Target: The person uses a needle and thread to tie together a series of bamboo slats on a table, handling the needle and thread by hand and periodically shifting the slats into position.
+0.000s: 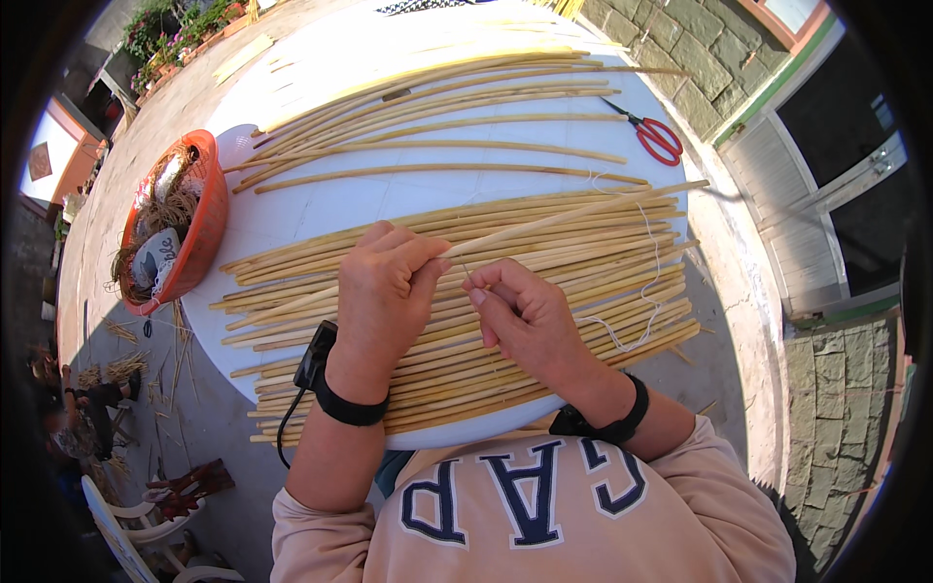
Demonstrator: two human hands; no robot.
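Observation:
A row of pale yellow plant stalks lies side by side on the white round table. My left hand is closed, thumb and forefinger pinching one longer stalk that slants above the row. Just right of it, my right hand is closed in a pinch on a thin needle, whose tip points up at the held stalk. White thread loops over the stalks to the right of my right hand. Where it joins the needle is hidden.
Loose stalks lie farther back on the table. Red-handled scissors rest near its right edge. An orange basket with dry fibres and thread stands at the left. A white plastic chair is at lower left.

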